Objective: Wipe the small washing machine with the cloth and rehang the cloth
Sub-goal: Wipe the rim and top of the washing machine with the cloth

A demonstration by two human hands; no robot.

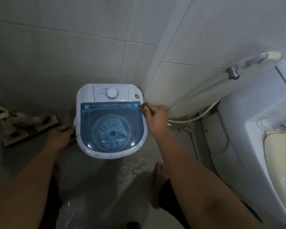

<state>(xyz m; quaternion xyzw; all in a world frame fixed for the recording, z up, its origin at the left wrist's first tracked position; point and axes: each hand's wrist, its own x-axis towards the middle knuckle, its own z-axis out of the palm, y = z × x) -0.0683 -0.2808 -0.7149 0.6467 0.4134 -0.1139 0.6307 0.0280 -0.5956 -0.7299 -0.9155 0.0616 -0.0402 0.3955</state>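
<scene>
L grip (63, 136) curled on washer (111, 119) left rim | R grip (155, 114) pinching dark cloth (143, 107) at lid corner

White washing machine (86, 96), black-speckled rim; translucent blue lid (111, 123).

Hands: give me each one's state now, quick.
Left hand: grips the left edge of the washing machine.
Right hand: fingers curled at the machine's right edge; whether it holds anything cannot be told.
</scene>
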